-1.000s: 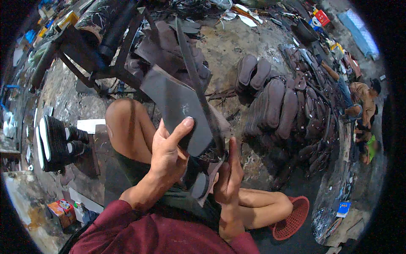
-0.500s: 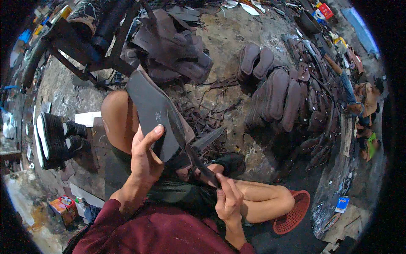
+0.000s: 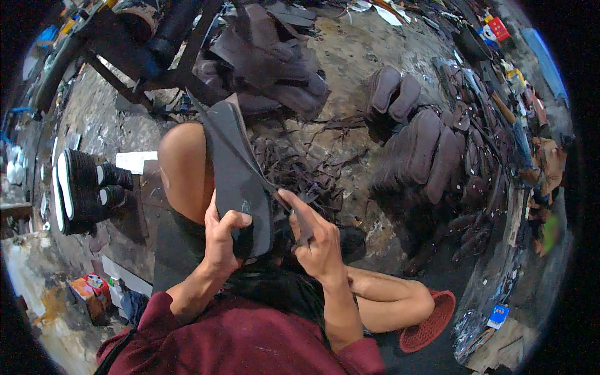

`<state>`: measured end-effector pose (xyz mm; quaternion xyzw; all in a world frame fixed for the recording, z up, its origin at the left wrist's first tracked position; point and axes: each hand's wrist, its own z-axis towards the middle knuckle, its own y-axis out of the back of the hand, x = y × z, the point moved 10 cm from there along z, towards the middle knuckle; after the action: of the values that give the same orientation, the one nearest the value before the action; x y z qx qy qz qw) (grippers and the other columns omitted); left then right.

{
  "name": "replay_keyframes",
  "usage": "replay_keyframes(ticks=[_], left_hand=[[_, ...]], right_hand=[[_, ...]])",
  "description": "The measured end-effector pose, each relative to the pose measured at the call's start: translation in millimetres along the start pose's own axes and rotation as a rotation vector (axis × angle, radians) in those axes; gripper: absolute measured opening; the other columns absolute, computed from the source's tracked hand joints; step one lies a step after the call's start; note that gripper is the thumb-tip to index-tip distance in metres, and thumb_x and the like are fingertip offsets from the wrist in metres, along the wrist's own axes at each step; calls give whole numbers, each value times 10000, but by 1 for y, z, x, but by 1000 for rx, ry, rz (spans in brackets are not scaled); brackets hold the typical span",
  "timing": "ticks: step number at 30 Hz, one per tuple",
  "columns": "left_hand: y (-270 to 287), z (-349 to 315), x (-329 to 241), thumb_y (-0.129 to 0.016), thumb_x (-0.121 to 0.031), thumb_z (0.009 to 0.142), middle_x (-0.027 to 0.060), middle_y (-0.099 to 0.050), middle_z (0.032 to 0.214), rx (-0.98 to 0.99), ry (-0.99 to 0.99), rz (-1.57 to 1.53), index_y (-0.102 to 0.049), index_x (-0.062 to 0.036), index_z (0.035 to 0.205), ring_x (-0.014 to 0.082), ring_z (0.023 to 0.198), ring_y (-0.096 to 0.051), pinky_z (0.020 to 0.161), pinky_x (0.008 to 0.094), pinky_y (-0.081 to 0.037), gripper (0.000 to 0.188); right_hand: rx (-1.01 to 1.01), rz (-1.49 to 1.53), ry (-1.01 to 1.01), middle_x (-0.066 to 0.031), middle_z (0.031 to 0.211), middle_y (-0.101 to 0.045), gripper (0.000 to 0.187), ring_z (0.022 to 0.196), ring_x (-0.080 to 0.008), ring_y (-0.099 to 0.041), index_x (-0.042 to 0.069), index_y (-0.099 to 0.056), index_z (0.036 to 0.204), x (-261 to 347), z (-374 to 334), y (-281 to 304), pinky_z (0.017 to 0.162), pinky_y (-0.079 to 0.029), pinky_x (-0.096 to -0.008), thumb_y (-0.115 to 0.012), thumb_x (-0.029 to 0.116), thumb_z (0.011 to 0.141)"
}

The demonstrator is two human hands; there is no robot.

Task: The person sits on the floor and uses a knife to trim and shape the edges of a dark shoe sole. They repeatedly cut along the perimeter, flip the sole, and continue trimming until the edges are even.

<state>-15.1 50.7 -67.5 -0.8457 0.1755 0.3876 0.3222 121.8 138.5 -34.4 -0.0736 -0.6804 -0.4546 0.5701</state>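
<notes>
My left hand (image 3: 223, 240) grips a dark grey shoe sole (image 3: 236, 165), its thumb lying across the near end. The sole stands tilted above my lap, its far end pointing away beside my bent left knee. A thin dark strip (image 3: 230, 139) runs along the sole, its far tip sticking out past the end. Near the sole's right edge, my right hand (image 3: 319, 244) is closed on the dark strip, with the index finger stretched toward the edge. Part of the strip shows between its fingers; the rest is hidden.
Dark offcuts (image 3: 306, 169) lie on the floor ahead. Beyond is a heap of brown sole pieces (image 3: 262, 62); stacked soles (image 3: 422, 147) stand to the right. Finished sandals (image 3: 81, 190) are at left, a metal stand (image 3: 144, 75) at upper left, a red basket (image 3: 431, 322) by my right knee.
My right hand has moved up and left, from the strip's lower end to the sole's edge. The sole has turned more upright in my left hand. The view has shifted slightly.
</notes>
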Motion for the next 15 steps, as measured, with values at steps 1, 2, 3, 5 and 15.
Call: replay_keyframes(ticks=[1, 2, 3, 5, 15], left_hand=[[0, 0, 0, -525, -26, 667, 88, -597, 957, 5, -10, 23, -482, 12, 1186, 177, 810, -604, 719, 288, -532, 522], [1, 0, 0, -525, -26, 666, 87, -596, 961, 10, -20, 45, -480, 15, 1190, 177, 815, -604, 723, 289, -530, 528], [1, 1, 3, -529, -25, 663, 84, -595, 964, 24, -16, 39, -479, 15, 1197, 175, 819, -603, 730, 289, -528, 538], [-3, 1, 1, -536, -24, 658, 78, -593, 969, 61, -21, 30, -476, 15, 1211, 171, 829, -600, 744, 290, -525, 557], [8, 5, -11, -672, -185, 827, 93, -607, 1155, 185, -47, 5, -489, 13, 1299, 177, 1015, -614, 846, 302, -508, 544]], right_hand=[[-18, 61, 34, -158, 868, -603, 554, 746, -386, -628, 232, -435, 1424, 2, 9, -1, 635, -499, -473, -560, 209, 885], [-44, 50, 43, -158, 899, -615, 543, 764, -387, -635, 246, -430, 1426, -3, 17, -8, 639, -506, -467, -553, 246, 897], [-74, 34, 53, -159, 929, -627, 533, 781, -388, -641, 259, -424, 1428, -7, 26, -13, 643, -513, -461, -546, 282, 909], [-142, -18, 72, -153, 963, -642, 526, 798, -385, -650, 272, -416, 1431, -6, 47, -19, 646, -522, -456, -538, 320, 922], [-216, 69, 160, -102, 910, -631, 537, 708, -314, -636, 246, -479, 1403, 18, 36, -16, 600, -504, -397, -585, 208, 879]])
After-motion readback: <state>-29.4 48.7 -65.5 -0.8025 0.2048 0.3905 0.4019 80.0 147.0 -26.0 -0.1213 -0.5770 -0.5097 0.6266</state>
